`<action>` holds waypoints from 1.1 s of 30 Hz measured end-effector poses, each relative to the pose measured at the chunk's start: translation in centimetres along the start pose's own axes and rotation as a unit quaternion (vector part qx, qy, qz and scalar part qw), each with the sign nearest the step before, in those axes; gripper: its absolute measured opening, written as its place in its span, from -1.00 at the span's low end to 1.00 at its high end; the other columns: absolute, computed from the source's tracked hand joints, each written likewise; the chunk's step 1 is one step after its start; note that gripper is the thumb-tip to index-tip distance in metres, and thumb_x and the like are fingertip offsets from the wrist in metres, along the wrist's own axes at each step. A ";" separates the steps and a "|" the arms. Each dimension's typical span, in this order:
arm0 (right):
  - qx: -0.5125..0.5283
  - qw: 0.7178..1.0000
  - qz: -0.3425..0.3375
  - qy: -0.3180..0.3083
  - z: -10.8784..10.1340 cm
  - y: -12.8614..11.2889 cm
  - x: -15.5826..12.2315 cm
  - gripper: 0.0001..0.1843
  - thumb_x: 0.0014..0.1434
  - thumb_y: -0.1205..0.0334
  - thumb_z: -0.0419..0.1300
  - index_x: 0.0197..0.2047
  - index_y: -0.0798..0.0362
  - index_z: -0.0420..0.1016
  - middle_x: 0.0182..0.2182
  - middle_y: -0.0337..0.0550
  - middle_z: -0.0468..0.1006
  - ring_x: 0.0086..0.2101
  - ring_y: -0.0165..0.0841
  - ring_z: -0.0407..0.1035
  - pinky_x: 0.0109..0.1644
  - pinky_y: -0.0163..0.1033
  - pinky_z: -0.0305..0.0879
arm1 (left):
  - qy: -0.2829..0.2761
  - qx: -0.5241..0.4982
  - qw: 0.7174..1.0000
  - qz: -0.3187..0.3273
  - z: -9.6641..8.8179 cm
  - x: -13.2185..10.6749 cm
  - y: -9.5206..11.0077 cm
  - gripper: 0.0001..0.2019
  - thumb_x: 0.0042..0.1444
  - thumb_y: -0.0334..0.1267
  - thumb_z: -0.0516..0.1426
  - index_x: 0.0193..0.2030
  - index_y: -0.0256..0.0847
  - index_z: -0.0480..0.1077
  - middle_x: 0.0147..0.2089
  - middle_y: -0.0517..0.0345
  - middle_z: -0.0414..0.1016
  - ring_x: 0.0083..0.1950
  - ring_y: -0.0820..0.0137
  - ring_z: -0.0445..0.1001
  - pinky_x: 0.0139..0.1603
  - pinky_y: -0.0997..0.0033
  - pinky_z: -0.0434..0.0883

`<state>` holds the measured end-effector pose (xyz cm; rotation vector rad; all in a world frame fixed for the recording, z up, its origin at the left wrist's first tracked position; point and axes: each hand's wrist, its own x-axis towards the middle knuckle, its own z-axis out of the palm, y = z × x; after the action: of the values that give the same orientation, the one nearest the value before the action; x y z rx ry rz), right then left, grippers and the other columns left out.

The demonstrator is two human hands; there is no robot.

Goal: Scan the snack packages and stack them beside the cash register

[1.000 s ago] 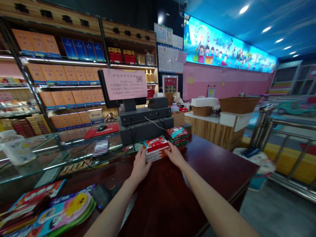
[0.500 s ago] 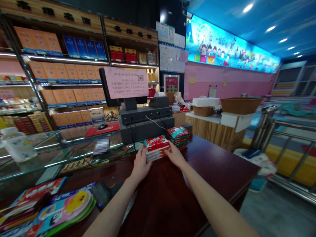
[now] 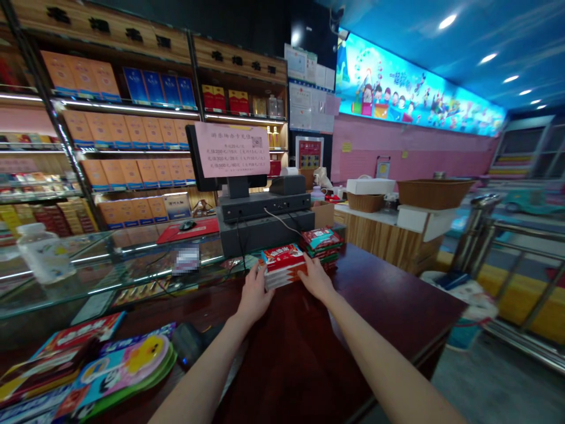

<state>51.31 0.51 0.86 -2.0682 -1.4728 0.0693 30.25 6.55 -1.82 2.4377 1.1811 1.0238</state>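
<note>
A neat stack of red-and-white snack packets point(image 3: 285, 268) lies on the dark wooden counter, between my two hands. My left hand point(image 3: 255, 292) is closed against the left end of the stack. On the opposite end, my right hand point(image 3: 318, 279) presses in with fingers and thumb. Right behind my right hand is a second pile of red and green packets point(image 3: 321, 240). At the lower left lie colourful flat packages point(image 3: 128, 368), one with a yellow duck, beside a dark handheld scanner point(image 3: 188, 344).
Behind the packets stands a cash register point(image 3: 265, 206) with a pink notice point(image 3: 233, 150). A glass display case point(image 3: 145, 265) runs to the left, with a white bottle point(image 3: 44, 253) on it. The counter point(image 3: 388, 294) ends at the right, near a bin point(image 3: 468, 312) and metal railing.
The view has shifted slightly, so the scene sits a little further right. Both hands keep their hold on the stack, which has not visibly moved on the counter.
</note>
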 end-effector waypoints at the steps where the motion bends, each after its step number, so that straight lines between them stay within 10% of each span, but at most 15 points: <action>1: -0.010 1.000 0.003 -0.001 -0.2 -0.2 -0.2 -0.27 0.30 0.17 0.10 0.47 0.12 0.01 0.15 0.13 0.32 0.16 -0.09 0.32 0.14 -0.18 0.25 | -0.005 0.005 1.000 -0.003 -0.2 -0.1 0.1 -0.30 0.04 -0.33 0.20 0.36 -0.22 0.16 0.47 -0.22 0.06 0.46 0.01 0.13 0.37 -0.01 0.23; 17: -0.060 0.983 -0.161 0.061 0.0 -6.2 -2.8 -0.47 0.27 0.32 0.07 0.31 0.08 0.34 0.11 0.08 0.44 0.10 -0.13 0.31 0.22 -0.10 0.24 | -0.036 0.143 0.989 -0.025 -10.1 -3.3 0.6 -0.47 0.16 -0.29 0.12 0.30 -0.16 0.27 0.44 -0.04 0.19 0.43 0.12 0.17 0.40 0.03 0.18; 33: 0.005 0.961 -0.273 -0.041 3.6 -18.5 -5.3 -0.57 0.39 0.18 0.01 0.23 0.05 0.45 0.11 -0.01 0.57 0.12 -0.17 0.40 0.26 -0.06 0.23 | 0.037 0.245 0.964 -0.095 -20.3 -9.7 -8.3 -0.68 0.30 -0.14 0.06 0.13 -0.02 0.46 0.30 0.06 0.41 0.33 0.14 0.32 0.37 -0.06 0.18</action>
<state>32.28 1.29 5.47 -1.5970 -2.0355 -0.0562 7.28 2.90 4.04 2.5754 1.8400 0.8491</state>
